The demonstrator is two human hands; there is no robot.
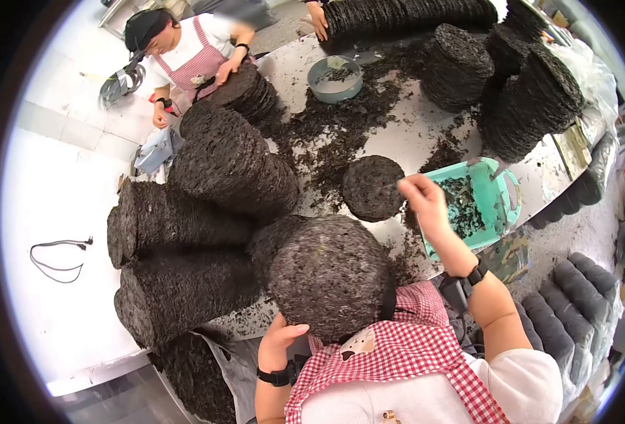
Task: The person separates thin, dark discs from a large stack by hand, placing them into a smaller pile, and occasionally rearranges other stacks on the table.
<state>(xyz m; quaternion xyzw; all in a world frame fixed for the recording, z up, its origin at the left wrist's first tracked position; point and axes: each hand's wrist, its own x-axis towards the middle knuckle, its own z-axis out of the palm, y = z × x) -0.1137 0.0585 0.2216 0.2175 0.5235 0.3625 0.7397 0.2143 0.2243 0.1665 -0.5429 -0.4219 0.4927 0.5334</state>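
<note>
My left hand [284,333] holds the near edge of a large round dark disc [330,275], its thumb lying on the rim; this disc faces up in front of my checked apron. My right hand [422,201] is raised with its fingers pinched together, over the right edge of a smaller dark round sheet [373,188] on the table. What the pinched fingers hold, if anything, is too small to make out. Just right of that hand stands a green basket [499,205] with dark flakes inside.
Stacks of dark round sheets [227,159] crowd the left side, with more stacks [531,99] at the back right. A round tray [335,79] sits among loose flakes. A co-worker [199,53] works at the upper left; another person's hand [318,20] touches the far stack.
</note>
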